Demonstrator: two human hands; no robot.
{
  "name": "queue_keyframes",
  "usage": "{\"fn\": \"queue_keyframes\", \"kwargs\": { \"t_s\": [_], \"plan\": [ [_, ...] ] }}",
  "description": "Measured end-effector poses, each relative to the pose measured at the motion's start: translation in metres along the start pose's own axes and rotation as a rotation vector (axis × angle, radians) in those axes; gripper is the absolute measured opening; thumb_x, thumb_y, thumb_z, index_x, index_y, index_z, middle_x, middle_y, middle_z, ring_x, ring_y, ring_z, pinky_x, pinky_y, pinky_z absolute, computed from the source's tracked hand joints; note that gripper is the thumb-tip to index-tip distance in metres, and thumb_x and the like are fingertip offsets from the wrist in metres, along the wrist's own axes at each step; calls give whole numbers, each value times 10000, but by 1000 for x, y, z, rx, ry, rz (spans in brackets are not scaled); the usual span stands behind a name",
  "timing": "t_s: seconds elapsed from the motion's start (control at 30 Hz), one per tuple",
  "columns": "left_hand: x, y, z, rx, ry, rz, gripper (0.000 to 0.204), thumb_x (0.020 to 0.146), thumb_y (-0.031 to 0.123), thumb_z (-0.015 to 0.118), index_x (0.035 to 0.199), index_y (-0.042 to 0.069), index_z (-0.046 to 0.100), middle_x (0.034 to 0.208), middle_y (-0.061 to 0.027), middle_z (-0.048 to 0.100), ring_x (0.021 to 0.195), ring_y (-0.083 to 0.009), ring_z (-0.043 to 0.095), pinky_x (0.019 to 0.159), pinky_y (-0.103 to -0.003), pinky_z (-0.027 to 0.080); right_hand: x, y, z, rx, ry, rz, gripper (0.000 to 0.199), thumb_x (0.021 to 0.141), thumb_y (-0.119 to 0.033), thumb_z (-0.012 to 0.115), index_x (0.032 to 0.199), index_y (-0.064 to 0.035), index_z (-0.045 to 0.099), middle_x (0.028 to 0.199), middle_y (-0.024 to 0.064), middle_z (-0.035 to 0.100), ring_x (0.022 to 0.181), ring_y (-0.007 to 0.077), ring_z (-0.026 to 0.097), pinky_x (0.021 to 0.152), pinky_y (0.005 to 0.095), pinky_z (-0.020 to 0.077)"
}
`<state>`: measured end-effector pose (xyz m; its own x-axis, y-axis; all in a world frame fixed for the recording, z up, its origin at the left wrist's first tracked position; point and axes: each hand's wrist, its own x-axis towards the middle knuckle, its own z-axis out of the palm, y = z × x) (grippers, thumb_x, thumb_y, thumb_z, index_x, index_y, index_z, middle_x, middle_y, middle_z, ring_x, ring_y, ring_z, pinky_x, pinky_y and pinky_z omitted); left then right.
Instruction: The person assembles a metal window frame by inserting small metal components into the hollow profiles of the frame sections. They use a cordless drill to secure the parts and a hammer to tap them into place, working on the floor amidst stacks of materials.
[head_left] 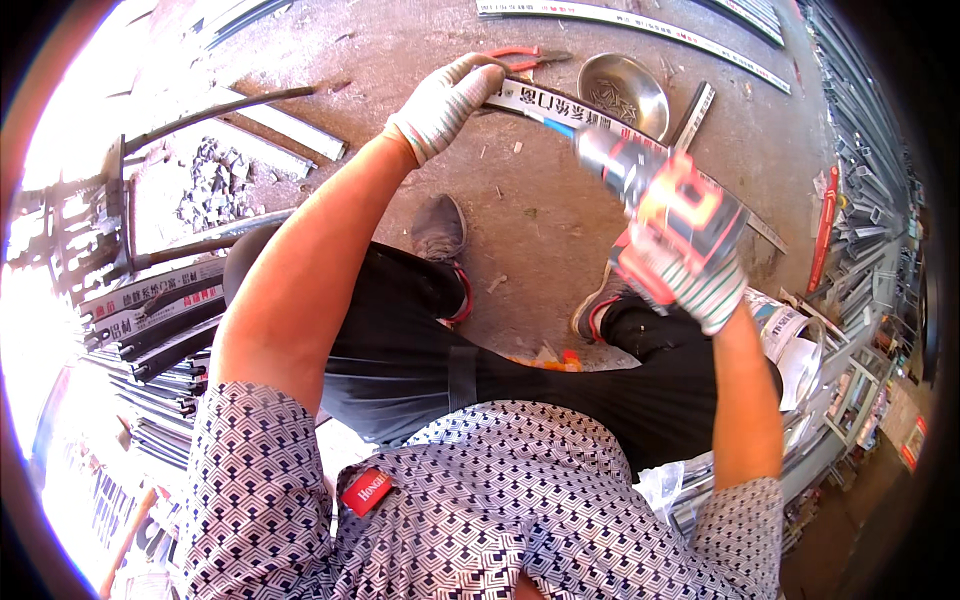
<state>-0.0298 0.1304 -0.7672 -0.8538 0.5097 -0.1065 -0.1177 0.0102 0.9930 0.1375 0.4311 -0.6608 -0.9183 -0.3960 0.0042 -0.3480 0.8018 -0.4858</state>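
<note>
My right hand (697,287), in a striped white glove, grips an orange and black cordless drill (670,195). The drill is blurred, and its blue-collared bit (552,122) points left toward a long metal profile (570,108) with a printed white strip. My left hand (450,105), gloved the same way, is closed around the left end of that profile. Whether the bit tip touches the profile I cannot tell. Just beyond the profile, a steel bowl (650,92) holds small screws or pins. Red-handled pliers (528,57) lie on the floor beside my left fingers.
Long profiles (640,28) lie across the far floor. At left are a dark metal frame (130,200), a heap of small metal pieces (215,185) and stacked black profiles (165,325). On the right are a red bar (824,230), bundled profiles (870,180) and a white bucket (797,360).
</note>
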Motion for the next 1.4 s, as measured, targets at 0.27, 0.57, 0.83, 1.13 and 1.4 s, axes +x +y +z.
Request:
{"fn": "queue_keyframes", "kwargs": {
  "t_s": [0.27,0.57,0.83,1.13,1.4],
  "plan": [
    [-8,15,-4,-131,144,-205,599,984,594,585,1237,58,670,1096,-58,698,996,-130,628,973,-289,484,-57,12,152,295,-326,346,268,956,-229,581,1196,-120,624,1180,100,667,1084,250,642,979,372,525],
    [-13,2,16,-189,521,-414,830,905,734,541,1396,65,582,1289,-142,640,1338,-252,477,1165,-559,235,-56,31,230,2418,638,1347,313,1062,-189,485,1309,-18,569,1229,156,647,1093,265,650,1004,410,548],
    [-4,12,30,-1002,616,-686,610,1046,515,395,1347,-8,484,1415,-296,512,1270,-514,515,1042,-712,419,-70,61,286,2329,291,1075,276,1031,-329,588,1163,-96,652,1093,61,711,937,193,677,880,372,559],
    [-12,9,0,-832,398,-562,151,852,154,686,916,22,649,894,-141,706,864,-320,690,866,-497,601,-85,7,229,144,-295,303,642,785,-92,696,1398,-55,508,1216,189,653,1089,390,638,944,448,516],
    [-19,49,6,-538,72,-419,432,898,147,668,1250,-94,599,1193,-223,693,1073,-333,696,981,-442,570,-98,8,246,-215,-688,91,378,898,-179,656,1272,-190,602,1175,45,682,1165,244,635,875,401,506]
  ]
}}
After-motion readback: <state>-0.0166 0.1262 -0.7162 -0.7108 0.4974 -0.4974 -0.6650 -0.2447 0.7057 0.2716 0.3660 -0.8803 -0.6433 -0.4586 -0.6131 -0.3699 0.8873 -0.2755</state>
